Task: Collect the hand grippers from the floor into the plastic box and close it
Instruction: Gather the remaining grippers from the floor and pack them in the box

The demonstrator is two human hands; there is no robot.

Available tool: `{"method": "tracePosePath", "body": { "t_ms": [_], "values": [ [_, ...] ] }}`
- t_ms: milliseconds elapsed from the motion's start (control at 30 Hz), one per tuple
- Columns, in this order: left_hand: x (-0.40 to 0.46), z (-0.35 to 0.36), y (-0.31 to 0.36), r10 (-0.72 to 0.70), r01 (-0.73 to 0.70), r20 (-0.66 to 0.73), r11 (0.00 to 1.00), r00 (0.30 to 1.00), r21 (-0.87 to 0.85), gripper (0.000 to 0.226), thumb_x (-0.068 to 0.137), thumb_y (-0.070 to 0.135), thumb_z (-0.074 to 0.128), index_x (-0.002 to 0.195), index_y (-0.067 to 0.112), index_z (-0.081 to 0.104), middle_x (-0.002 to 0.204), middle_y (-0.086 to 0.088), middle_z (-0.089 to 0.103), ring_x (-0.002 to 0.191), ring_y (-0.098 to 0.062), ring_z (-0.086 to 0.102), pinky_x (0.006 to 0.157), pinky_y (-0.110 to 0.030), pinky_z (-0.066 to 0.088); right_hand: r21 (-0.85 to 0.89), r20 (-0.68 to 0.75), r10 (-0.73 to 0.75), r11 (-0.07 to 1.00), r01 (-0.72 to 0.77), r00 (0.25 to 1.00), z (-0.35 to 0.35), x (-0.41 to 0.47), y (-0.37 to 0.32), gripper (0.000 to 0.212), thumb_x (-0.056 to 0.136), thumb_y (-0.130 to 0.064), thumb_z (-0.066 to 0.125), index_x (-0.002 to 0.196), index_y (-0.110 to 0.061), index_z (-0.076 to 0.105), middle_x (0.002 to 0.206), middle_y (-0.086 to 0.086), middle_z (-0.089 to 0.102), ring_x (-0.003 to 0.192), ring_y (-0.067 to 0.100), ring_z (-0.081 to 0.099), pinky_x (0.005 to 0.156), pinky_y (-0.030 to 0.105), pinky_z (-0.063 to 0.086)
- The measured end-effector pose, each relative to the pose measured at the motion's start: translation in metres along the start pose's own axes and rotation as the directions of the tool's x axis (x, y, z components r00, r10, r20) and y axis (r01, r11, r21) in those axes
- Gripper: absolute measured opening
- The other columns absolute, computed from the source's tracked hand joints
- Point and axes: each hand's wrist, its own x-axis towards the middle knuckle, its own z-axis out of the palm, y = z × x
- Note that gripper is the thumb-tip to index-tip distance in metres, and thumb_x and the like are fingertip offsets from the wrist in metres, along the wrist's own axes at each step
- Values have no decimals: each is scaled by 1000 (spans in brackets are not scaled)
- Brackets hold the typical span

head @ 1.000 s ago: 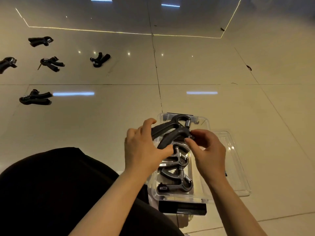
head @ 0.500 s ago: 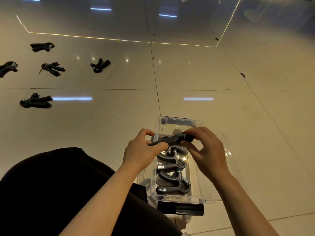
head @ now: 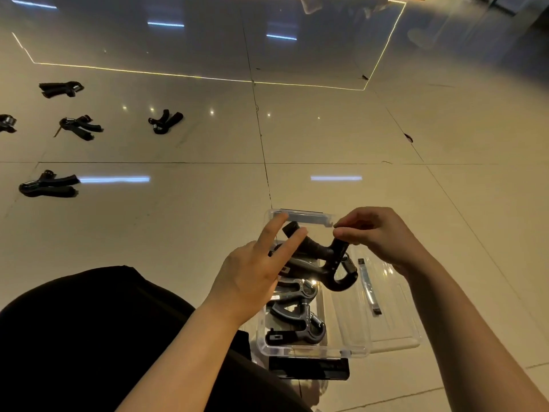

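Note:
A clear plastic box (head: 315, 350) stands open on the floor in front of me. Inside, two grey hand grippers (head: 297, 324) lie one behind the other. A third, black hand gripper (head: 320, 254) lies tilted on top at the far end. My left hand (head: 258, 266) has straight fingers resting on its handles. My right hand (head: 377, 236) has curled fingertips that pinch the top of its upright post. Several more hand grippers lie on the floor at far left, such as one pair (head: 165, 121) and another (head: 49, 185).
The box's clear lid (head: 395, 322) lies flat right next to the box on its right. A black latch (head: 309, 368) hangs at the box's near end. My dark-clothed knee (head: 89, 337) fills the lower left. Glossy floor tiles stretch all around.
The black hand gripper has gone down from above the box onto the others inside. My left hand has let go of its handles and straightened its fingers; my right hand stays at the post.

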Motion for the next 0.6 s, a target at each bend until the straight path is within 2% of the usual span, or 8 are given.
{"method": "tracePosePath", "body": {
  "t_ms": [100,167,233,300,400,500,600],
  "values": [
    [-1,-1,-3,49,-49,47,999,998,14,96,58,14,83,140,25,33,143,-10,38,52,-11,52,43,-20,44,-13,53,-5,1000,5,999,-2,1,1,8,78,-15,73,86,-13,71,82,2,71,81,17,67,79,37,54],
    [-2,-3,-4,39,-41,90,999,995,15,94,58,18,83,139,24,35,140,-6,42,55,-12,53,44,-21,44,-14,91,-10,1000,12,996,-2,1,1,7,78,-14,73,85,-13,72,82,1,72,80,16,68,80,37,55],
    [-2,-3,-6,52,-56,102,998,993,36,89,56,25,83,134,22,40,139,-5,42,68,-15,57,51,-25,46,-25,137,-8,1000,11,991,1,1,2,7,78,-16,74,84,-13,72,81,1,72,79,16,68,80,36,56],
    [-2,0,-7,103,-108,116,993,988,41,84,54,33,82,127,20,44,137,-3,44,88,-19,60,64,-32,50,-63,175,3,998,9,985,4,1,4,6,77,-18,74,82,-16,72,81,1,72,80,18,68,80,37,56],
    [-2,5,-2,125,-131,182,991,975,19,79,55,49,75,123,22,46,125,4,52,105,-16,56,80,-34,46,-114,179,46,993,-25,983,9,1,15,7,78,-21,74,85,-20,71,85,-1,72,82,14,68,83,37,56],
    [-1,9,4,89,-83,241,996,966,-38,80,51,57,68,120,24,47,118,6,57,102,-16,57,81,-35,47,-102,87,82,992,-73,993,23,-3,32,19,79,-28,73,97,-28,67,94,-7,70,87,8,66,85,35,55],
    [1,13,2,47,-18,307,995,950,-95,80,54,60,66,123,26,46,122,8,53,103,-16,54,84,-34,45,-139,66,31,990,-21,997,44,-16,50,44,80,-44,69,121,-37,53,121,-13,55,106,3,53,93,30,46]
  ]
}}
